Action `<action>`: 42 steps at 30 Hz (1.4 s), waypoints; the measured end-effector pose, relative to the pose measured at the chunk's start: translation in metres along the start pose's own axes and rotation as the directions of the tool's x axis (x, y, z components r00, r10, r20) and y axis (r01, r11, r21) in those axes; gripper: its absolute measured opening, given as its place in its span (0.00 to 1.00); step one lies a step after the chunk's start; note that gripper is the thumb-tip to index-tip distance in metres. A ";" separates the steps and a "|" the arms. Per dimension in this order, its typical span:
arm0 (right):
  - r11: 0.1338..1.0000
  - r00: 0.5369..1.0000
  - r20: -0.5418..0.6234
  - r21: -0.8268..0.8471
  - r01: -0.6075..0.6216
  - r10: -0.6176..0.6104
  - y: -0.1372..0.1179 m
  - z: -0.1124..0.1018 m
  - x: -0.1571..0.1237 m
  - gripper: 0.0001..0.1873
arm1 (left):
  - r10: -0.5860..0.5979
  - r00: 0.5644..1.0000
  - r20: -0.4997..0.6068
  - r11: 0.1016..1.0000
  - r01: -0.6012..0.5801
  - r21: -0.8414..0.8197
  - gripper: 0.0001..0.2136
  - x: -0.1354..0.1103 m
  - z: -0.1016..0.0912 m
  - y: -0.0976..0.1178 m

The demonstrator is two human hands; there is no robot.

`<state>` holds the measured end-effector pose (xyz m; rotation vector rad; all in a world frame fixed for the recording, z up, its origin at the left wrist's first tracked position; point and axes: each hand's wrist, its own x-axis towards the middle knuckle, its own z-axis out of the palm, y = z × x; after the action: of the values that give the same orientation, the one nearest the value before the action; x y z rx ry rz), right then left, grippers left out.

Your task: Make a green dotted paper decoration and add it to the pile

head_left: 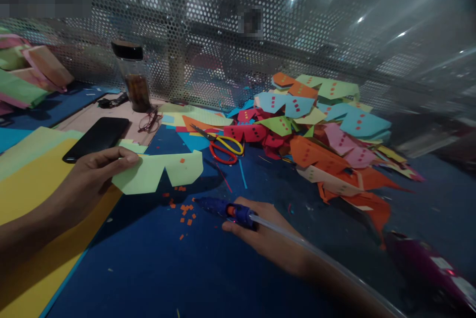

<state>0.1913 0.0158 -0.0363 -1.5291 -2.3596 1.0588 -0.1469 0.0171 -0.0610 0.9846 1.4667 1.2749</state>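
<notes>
Between thumb and fingers, my left hand [107, 166] pinches one end of a pale green paper cut-out [139, 176], raised above the table. The cut-out has a V-shaped notch in its lower edge, and one small orange square [182, 160] lies on its right half. My right hand [271, 233] is closed around a blue pen-shaped tool [219, 207] with an orange button and a clear tube [316, 251] running from its back end. The tool's thin tip is beside an orange square; whether they touch I cannot tell. Loose orange paper squares [188, 208] are scattered on the blue tabletop below the cut-out.
Scissors [223, 147] with red and yellow handles lie ahead. Folded colored papers with small squares [327, 129] are heaped at right, near a purple device [427, 263]. At left are yellow sheets [74, 238], a black phone [97, 138], a jar [136, 82] and glasses [149, 120].
</notes>
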 end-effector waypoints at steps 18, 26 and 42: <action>0.986 0.998 -0.068 0.168 0.008 0.003 -0.003 -0.006 -0.010 0.18 | -0.012 1.000 -0.007 1.000 0.013 0.012 0.18 -0.003 0.002 0.001; 0.980 0.988 -0.146 0.182 0.079 -0.053 -0.015 -0.010 -0.012 0.16 | -0.004 1.000 0.020 1.000 0.003 0.021 0.18 -0.008 0.008 0.004; 0.977 0.965 -0.194 0.086 0.193 -0.174 -0.013 -0.006 -0.014 0.07 | -0.043 0.998 0.050 0.996 0.039 0.077 0.18 -0.018 0.015 0.012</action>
<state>0.1908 0.0038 -0.0203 -1.2835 -2.2308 0.9369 -0.1279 0.0058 -0.0468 1.0255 1.4971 1.1633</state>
